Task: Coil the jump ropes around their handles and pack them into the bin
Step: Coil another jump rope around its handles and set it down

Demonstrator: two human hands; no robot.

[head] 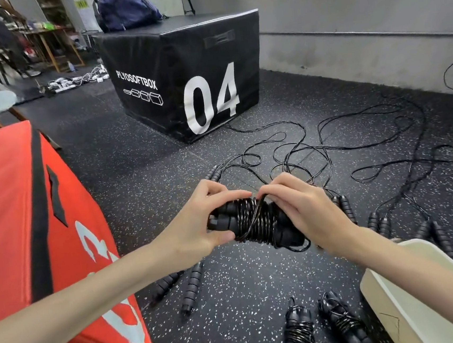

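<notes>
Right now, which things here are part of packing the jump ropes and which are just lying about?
Part of the job:
- coiled jump rope, held by left hand and right hand
- two wound ropes on the floor
- loose ropes
- white bin

Just lying about:
- black plyo box
- red plyo box
- blue bag

You've got a black foam box (182, 73) reading "PLYOSOFTBOX" on its left face, big white "04" on the right face. Red box (30, 217) beside you carries a large white numeral, cut off, not readable.
</notes>
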